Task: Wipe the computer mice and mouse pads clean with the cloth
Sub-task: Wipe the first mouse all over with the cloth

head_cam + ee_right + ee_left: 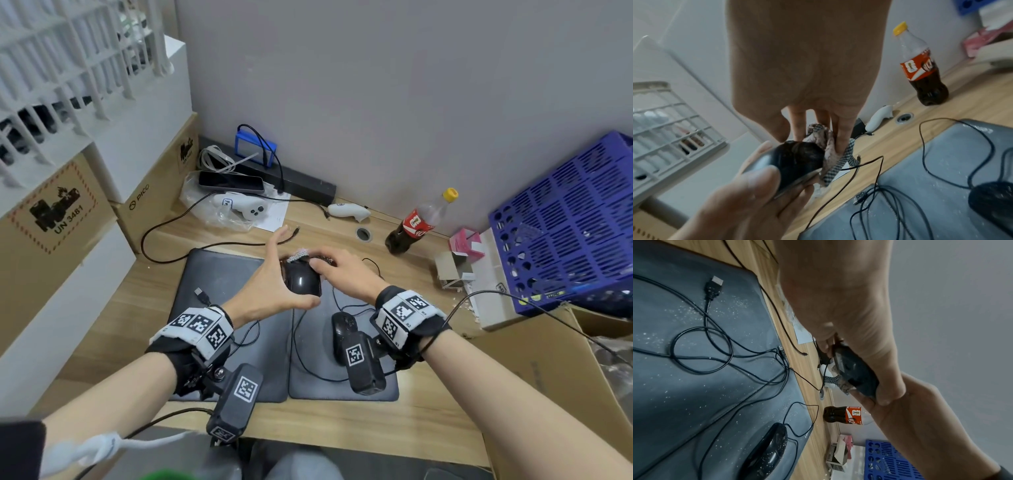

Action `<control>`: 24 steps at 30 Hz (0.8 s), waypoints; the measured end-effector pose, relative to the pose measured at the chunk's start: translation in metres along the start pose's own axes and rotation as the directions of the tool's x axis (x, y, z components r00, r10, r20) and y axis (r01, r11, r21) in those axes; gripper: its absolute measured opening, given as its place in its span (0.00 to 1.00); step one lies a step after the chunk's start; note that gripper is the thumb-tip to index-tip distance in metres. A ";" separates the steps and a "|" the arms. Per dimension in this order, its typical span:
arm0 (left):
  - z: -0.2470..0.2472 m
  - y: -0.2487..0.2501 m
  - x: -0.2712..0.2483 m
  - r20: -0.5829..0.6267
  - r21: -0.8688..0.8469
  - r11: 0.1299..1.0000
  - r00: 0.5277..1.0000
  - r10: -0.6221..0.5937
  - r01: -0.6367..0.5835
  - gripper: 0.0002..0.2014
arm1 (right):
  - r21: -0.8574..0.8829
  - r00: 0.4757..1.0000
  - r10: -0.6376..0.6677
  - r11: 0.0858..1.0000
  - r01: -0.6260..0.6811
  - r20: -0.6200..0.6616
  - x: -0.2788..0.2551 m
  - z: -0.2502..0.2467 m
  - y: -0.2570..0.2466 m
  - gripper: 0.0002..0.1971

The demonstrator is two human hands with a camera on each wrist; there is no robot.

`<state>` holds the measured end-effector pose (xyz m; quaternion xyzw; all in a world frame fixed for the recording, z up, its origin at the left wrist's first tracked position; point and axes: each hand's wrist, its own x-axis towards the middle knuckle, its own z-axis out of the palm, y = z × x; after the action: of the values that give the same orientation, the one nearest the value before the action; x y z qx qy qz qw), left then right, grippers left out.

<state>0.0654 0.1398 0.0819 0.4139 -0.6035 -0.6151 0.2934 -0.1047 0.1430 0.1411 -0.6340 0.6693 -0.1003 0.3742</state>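
Note:
My left hand (274, 284) grips a glossy black mouse (303, 281) and holds it lifted above the mouse pads, thumb on its rear. My right hand (339, 270) holds a bunched cloth (298, 256) with a checked edge against the mouse's front end. The right wrist view shows the cloth (826, 142) under my fingers, touching the mouse (797, 157). A second black mouse (342, 327), speckled with white dust (766, 451), lies on the right grey pad (342, 387). The left grey pad (219, 274) carries loose cables and white specks.
A cola bottle (416, 224) stands at the back right beside small cartons (459, 260) and a blue crate (565, 226). Cardboard boxes (150, 198) line the left side. A phone (231, 181), two white controllers (246, 209) and cables lie at the back.

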 end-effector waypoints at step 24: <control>-0.009 -0.003 -0.009 -0.172 -0.415 0.910 0.981 -0.088 0.009 0.62 | 0.391 0.999 0.003 0.920 -0.024 0.054 -0.017 0.018 -0.014 0.30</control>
<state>0.0778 0.1429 0.0809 0.4133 -0.4196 -0.6940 0.4141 -0.0839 0.1623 0.1439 -0.5443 0.6303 -0.2128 0.5111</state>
